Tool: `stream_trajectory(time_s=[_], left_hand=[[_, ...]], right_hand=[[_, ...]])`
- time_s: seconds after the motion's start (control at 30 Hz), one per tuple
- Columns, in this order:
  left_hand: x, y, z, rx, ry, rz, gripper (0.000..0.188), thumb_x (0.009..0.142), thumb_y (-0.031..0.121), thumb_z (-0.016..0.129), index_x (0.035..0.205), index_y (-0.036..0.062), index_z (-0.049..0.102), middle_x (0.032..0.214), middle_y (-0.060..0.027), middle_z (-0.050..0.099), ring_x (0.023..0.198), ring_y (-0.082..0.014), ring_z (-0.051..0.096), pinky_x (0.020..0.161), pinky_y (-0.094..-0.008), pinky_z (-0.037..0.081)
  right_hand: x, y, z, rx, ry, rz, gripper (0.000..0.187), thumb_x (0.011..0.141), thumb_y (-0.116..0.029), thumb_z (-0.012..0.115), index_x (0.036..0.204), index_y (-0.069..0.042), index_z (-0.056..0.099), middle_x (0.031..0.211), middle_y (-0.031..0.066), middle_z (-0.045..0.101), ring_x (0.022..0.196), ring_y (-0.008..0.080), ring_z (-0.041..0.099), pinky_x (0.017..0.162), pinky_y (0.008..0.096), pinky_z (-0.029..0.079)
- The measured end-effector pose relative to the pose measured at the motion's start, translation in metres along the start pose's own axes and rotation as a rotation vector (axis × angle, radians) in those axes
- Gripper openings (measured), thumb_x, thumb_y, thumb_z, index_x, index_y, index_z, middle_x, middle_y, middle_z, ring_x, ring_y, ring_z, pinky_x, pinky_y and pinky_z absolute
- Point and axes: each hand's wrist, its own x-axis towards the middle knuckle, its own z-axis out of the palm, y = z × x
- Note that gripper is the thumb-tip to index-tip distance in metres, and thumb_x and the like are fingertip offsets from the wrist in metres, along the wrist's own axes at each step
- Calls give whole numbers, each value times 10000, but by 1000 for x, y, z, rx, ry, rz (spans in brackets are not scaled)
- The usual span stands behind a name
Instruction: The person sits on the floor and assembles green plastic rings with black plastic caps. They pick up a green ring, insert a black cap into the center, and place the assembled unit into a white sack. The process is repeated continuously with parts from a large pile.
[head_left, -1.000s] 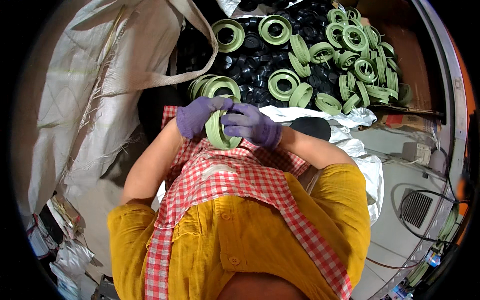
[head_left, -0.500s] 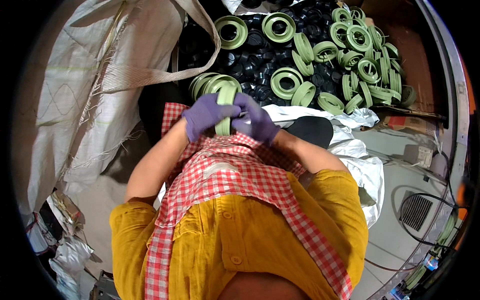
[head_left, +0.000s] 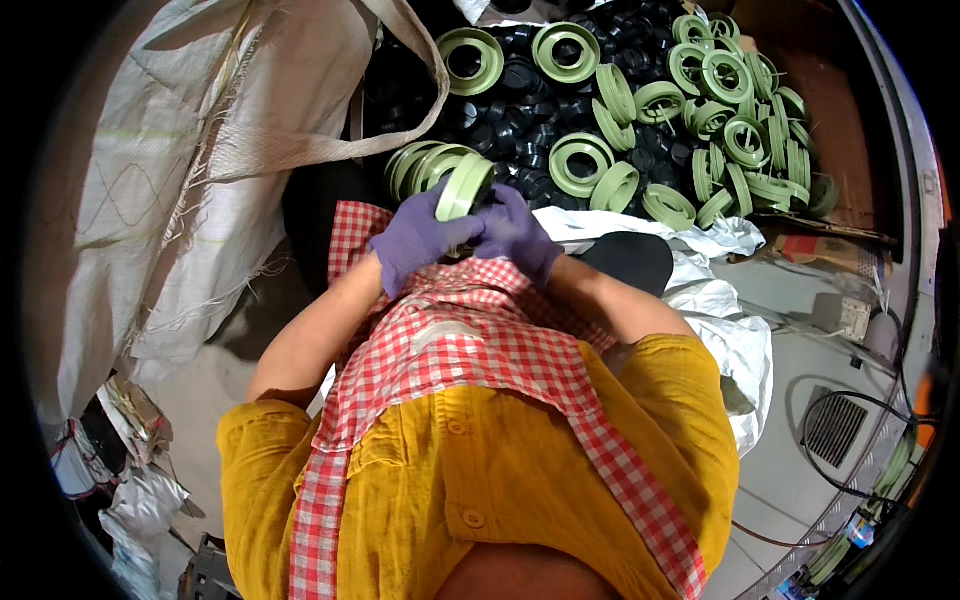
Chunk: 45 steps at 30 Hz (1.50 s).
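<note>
Gripping a green ring [head_left: 461,192], left hand [head_left: 418,238] curled against it, right hand [head_left: 520,234] bent beside, its hold unclear.

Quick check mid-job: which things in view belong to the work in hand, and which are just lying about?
Likely in the work:
- green ring, held by the left hand; right hand close, contact unclear
- loose green rings
- black round parts, probably

Apparently just lying about:
- white woven sack
- crumpled plastic, lower left
</note>
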Motion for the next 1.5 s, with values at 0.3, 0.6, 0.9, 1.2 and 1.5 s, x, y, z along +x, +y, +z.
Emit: stream_trajectory(time_s=[0.3, 0.6, 0.9, 1.2, 1.5], left_hand=[[14, -3, -36, 306, -466, 47, 460, 626, 20, 734, 1061, 74, 594, 947, -106, 658, 848, -288, 639, 748, -321, 505], [8, 33, -18, -196, -148, -353, 384, 751, 137, 701, 1108, 41, 596, 957, -67, 652, 835, -128, 615, 742, -274, 499], [4, 28, -7, 269, -153, -241, 316, 781, 192, 683, 1022, -5, 631, 858, -40, 645, 750, -109, 579, 684, -252, 485], [-3, 18, 19, 189, -66, -69, 534, 787, 214, 687, 1256, 35, 502, 968, -70, 638, 826, -109, 585, 732, -254, 488], [-11, 17, 17, -29, -34, -133, 481, 778, 150, 671, 1205, -6, 512, 968, -70, 637, 847, -108, 593, 738, -257, 492]], right_hand=[[0, -3, -9, -1112, -343, -982, 233, 690, -75, 639, 923, -84, 627, 1002, 65, 597, 967, 319, 575, 823, 415, 478], [4, -45, -4, -798, -113, -764, 442, 812, -226, 631, 1155, 10, 482, 1042, 94, 569, 951, 211, 557, 779, 332, 487], [-10, -7, -5, -757, 79, -686, 413, 695, -66, 702, 1062, 8, 530, 1084, 168, 563, 972, 318, 574, 854, 378, 472], [-15, -5, -7, -40, 19, 99, 512, 822, -298, 590, 1219, -3, 461, 1185, 196, 512, 914, 278, 603, 743, 365, 535], [-13, 11, -24, -662, 84, -399, 735, 787, -327, 676, 1342, 1, 323, 1246, 252, 475, 1019, 367, 574, 866, 391, 481]])
